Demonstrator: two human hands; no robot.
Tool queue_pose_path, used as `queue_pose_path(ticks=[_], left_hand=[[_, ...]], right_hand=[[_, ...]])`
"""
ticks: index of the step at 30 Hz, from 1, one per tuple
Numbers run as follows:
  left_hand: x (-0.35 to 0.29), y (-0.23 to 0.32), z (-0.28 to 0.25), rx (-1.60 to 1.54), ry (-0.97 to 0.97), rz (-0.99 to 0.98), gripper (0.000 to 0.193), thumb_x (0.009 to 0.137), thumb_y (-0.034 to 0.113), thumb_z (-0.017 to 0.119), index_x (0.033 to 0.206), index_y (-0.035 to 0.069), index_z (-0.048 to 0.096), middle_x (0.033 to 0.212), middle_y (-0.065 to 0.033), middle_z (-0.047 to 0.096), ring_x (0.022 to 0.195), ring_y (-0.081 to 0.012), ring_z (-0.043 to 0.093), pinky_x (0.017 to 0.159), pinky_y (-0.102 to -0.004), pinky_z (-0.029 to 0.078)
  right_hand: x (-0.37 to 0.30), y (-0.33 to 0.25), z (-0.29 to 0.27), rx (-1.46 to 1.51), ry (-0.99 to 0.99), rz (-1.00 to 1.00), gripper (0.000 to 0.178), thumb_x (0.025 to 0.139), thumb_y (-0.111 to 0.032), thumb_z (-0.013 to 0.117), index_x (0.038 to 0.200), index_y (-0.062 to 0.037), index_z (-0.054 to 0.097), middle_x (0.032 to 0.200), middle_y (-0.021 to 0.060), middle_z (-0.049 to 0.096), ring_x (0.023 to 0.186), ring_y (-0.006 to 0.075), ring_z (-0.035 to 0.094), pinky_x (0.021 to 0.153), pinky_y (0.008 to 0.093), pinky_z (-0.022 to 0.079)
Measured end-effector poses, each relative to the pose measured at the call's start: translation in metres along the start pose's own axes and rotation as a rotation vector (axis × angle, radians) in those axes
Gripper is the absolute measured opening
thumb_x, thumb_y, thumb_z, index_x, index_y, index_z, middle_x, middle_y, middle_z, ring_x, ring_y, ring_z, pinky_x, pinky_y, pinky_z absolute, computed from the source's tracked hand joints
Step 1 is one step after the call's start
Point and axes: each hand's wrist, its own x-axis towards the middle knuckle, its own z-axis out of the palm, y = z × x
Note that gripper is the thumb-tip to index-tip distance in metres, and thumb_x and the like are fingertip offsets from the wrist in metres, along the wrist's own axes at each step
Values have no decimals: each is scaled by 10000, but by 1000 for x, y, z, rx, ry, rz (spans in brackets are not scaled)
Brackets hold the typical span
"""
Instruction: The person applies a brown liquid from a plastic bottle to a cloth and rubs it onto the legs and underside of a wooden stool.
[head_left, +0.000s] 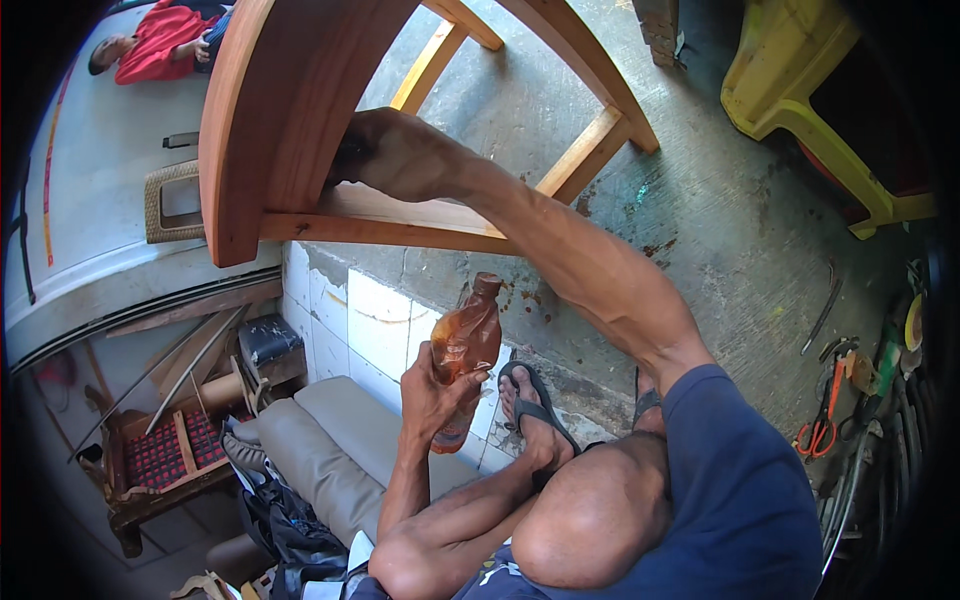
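Note:
My left hand is wrapped round the middle of a clear plastic bottle with amber-brown liquid in it, its neck pointing up. A reddish-brown wooden furniture frame with a wide curved side and paler rails stands in front of me. Reaching across to this frame, my right hand is curled against the inner side of its broad curved board. Something dark shows at the fingers, but most of them are hidden, and I cannot make out what it is.
A yellow plastic chair stands far right. Orange-handled scissors and other tools lie at the right. Grey cushions and a wooden seat with red webbing are at the left. A person in red is at the upper left. Brown drips spot the floor.

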Motion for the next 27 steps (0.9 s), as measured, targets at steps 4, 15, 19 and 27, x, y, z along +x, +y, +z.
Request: queue_pose_path(ticks=[4, 15, 19, 27], left_hand=[[-3, -6, -1, -113, -13, -23, 616, 741, 345, 896, 1096, -27, 556, 930, -198, 739, 842, -251, 737, 730, -358, 565], [-6, -21, -4, -125, -8, -33, 673, 721, 361, 909, 1120, -48, 554, 954, -204, 735, 865, -247, 731, 756, -353, 568], [-3, -15, -3, -163, -27, -35, 676, 723, 354, 911, 1125, -56, 554, 960, -203, 734, 869, -240, 728, 761, -353, 569], [-7, -13, -10, -248, -33, -53, 714, 728, 309, 909, 1218, -62, 544, 1038, -205, 729, 935, -250, 726, 819, -355, 578]], right_hand=[[0, 5, 5, 26, -119, 43, 291, 985, -153, 586, 1208, 19, 658, 1085, 151, 742, 1011, 220, 703, 963, 349, 525], [-42, 1, 20, 81, -3, -5, 234, 907, -127, 605, 1090, -24, 709, 1083, 166, 731, 995, 281, 709, 935, 377, 531], [-46, 0, 16, -64, 71, -239, 176, 905, -65, 594, 1032, -8, 704, 1065, 158, 733, 950, 260, 721, 881, 382, 556], [-46, 16, -17, 35, -213, -225, 244, 869, 53, 592, 1057, -43, 713, 1061, 97, 749, 1016, 231, 724, 930, 372, 577]])
